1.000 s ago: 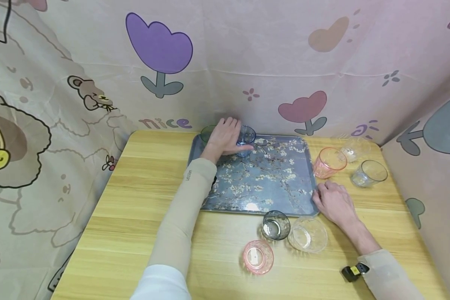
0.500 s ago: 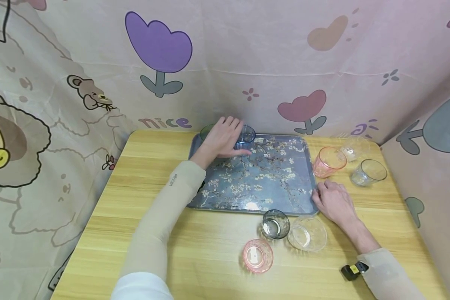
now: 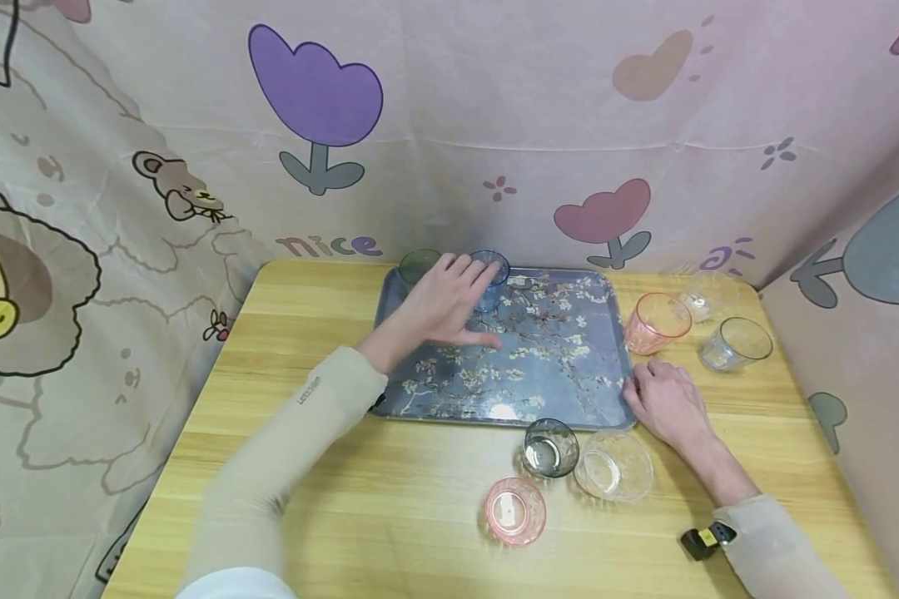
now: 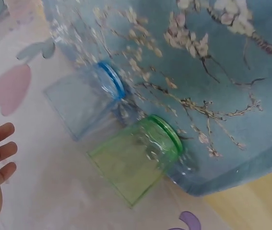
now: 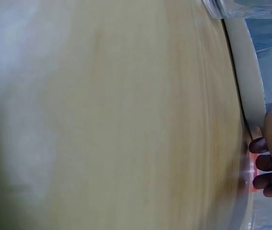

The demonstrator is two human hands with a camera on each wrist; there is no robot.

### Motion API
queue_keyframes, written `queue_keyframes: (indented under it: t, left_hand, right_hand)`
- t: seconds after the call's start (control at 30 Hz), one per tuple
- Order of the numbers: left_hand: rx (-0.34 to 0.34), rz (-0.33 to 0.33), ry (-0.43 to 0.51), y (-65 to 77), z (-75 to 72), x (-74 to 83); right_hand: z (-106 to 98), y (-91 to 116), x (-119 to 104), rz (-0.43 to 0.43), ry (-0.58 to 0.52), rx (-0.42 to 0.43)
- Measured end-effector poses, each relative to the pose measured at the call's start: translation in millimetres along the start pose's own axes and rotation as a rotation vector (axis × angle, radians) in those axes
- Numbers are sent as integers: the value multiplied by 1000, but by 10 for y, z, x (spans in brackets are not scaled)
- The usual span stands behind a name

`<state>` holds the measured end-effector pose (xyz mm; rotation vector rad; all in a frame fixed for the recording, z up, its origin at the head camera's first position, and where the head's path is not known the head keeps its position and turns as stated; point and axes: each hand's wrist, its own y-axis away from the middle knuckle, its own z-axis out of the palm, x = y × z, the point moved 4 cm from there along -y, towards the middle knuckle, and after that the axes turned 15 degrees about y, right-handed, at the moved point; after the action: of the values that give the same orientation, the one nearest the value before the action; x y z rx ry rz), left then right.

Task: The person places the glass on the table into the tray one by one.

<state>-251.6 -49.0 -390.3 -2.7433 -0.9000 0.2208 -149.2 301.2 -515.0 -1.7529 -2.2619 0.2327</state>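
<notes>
My left hand (image 3: 449, 301) hovers over the tray's left half, thumb apart from the fingers. In the left wrist view its fingers (image 4: 5, 149) stay apart from two glasses standing on the blossom-patterned tray (image 3: 524, 366). These are a blue-rimmed glass (image 4: 90, 98) and a green glass (image 4: 138, 160), side by side; in the head view my hand partly covers the blue glass (image 3: 492, 283). My right hand (image 3: 667, 401) rests at the tray's right edge, fingers loosely bent on the table. Its thumb touches or nearly touches the rim.
Before the tray stand a smoky glass (image 3: 551, 449), a clear glass (image 3: 616, 467) and a pink glass (image 3: 515, 512). Right of it are another pink glass (image 3: 657, 324), a grey-rimmed glass (image 3: 736, 345) and a clear patterned glass (image 3: 707, 295). A printed curtain (image 3: 449, 166) borders the table.
My left hand has drawn back toward the front from the blue glass, uncovering more of it and the green glass. The right hand and the other glasses stay put.
</notes>
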Motion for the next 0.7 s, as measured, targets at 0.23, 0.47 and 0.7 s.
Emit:
queue_keyframes:
  t: [0.23, 0.47, 0.7]
  left_hand:
    - [57, 69, -7, 174, -150, 243]
    - [59, 125, 20, 401, -203, 485]
    - [51, 139, 78, 613, -249, 723]
  right_hand:
    - [5, -1, 0, 2, 2, -4]
    - [9, -6, 0, -4, 3, 13]
    - [8, -9, 1, -6, 5, 12]
